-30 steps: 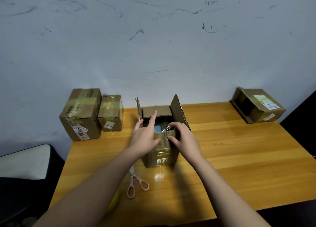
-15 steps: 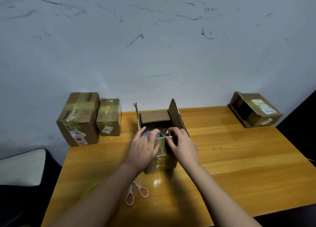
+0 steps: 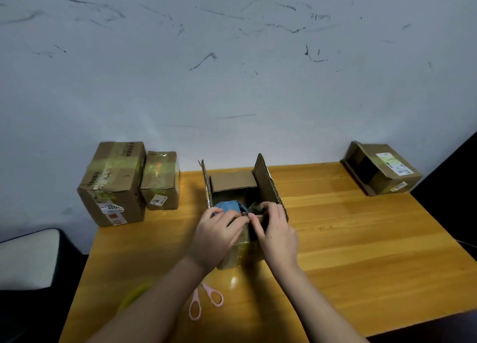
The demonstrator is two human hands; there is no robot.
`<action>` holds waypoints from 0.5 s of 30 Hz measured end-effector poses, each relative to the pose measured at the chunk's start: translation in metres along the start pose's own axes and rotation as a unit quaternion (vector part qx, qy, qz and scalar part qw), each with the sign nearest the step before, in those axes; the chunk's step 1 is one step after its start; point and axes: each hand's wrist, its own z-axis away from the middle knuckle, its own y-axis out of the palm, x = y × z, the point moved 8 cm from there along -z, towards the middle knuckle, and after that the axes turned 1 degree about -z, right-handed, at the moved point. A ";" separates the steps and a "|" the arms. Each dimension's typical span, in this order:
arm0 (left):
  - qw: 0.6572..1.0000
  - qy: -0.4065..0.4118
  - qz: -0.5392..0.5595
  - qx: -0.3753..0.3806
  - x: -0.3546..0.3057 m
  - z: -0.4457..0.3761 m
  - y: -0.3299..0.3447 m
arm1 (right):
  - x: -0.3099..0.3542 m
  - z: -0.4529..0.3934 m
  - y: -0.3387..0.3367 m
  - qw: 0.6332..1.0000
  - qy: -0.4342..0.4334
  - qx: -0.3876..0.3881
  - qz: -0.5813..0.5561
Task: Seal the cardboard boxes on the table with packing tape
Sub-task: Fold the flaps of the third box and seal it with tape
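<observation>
An open cardboard box (image 3: 268,185) stands in the middle of the wooden table (image 3: 361,252), its side flaps and far flap upright. Something blue (image 3: 228,205) lies inside it. My left hand (image 3: 219,231) and my right hand (image 3: 277,231) meet at the box's near flap (image 3: 244,235), which carries old shiny tape; the fingers of both curl over its top edge and pinch it. A blurred yellow-green tape roll (image 3: 134,295) shows beside my left forearm. Near the front edge lie pink-handled scissors (image 3: 204,301).
Two taped boxes, a large one (image 3: 113,185) and a small one (image 3: 161,180), stand at the table's back left corner. Another box (image 3: 384,169) lies on its side at the back right, open end facing left. A pale seat cushion (image 3: 25,260) sits left of the table.
My left index finger, raised a second ago, has curled down. Both hands have drawn together on the near flap's edge. The blue thing inside shows more.
</observation>
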 end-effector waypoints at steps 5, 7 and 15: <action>0.999 -0.020 0.035 0.020 0.004 0.000 0.001 | -0.006 -0.004 -0.001 0.996 0.075 -0.004 -0.046; 0.998 -0.039 0.045 0.033 0.007 -0.001 0.002 | -0.009 -0.004 -0.001 0.992 0.104 -0.009 -0.073; 0.989 -0.102 0.074 0.073 0.009 -0.010 0.005 | -0.017 -0.013 -0.007 0.986 0.109 -0.005 -0.127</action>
